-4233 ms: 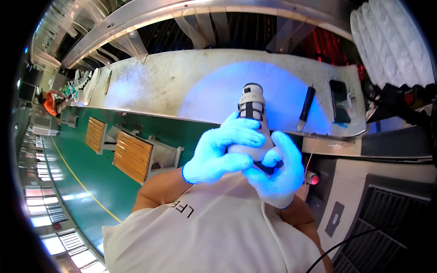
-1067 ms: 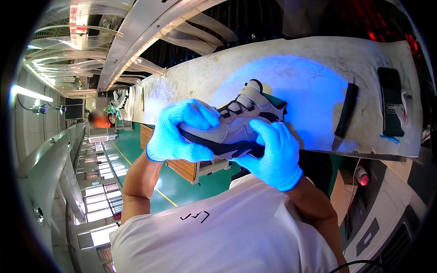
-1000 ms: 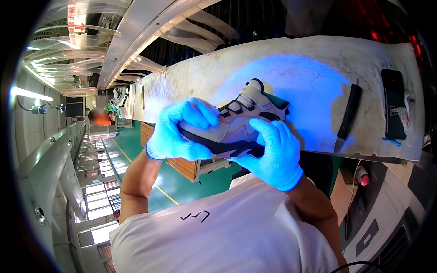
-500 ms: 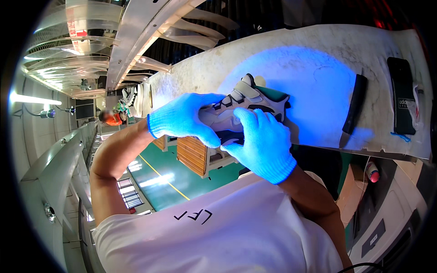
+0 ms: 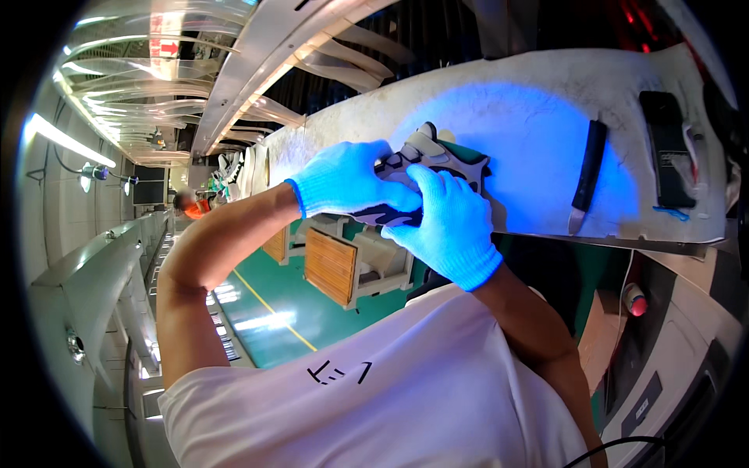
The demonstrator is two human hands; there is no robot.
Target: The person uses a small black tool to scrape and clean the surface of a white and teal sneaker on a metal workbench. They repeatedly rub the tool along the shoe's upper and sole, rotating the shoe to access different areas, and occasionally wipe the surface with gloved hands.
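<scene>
Both my hands, in knitted gloves lit bright blue, grip one sneaker [image 5: 455,161] over the near edge of the workbench. The shoe is grey and white with black parts, a green collar and a dark patterned sole. My left hand [image 5: 355,181] is wrapped round the toe end, fingers over the upper. My right hand [image 5: 450,222] closes on the side near the middle and heel, its thumb at the sole. Much of the upper is hidden under the gloves.
A black-handled knife [image 5: 589,175] lies on the pale bench [image 5: 343,117], right of the shoe. Beyond it rests a dark green shoe-tongue-like piece [image 5: 669,148]. Further shoes [image 5: 228,171] stand far left, near a person in orange [image 5: 195,207]. A wooden-topped stand [image 5: 331,265] is below.
The sneaker has tilted, showing more of its patterned sole. My left hand has shifted right along the toe, its thumb now nearer my right hand. The view has turned slightly.
</scene>
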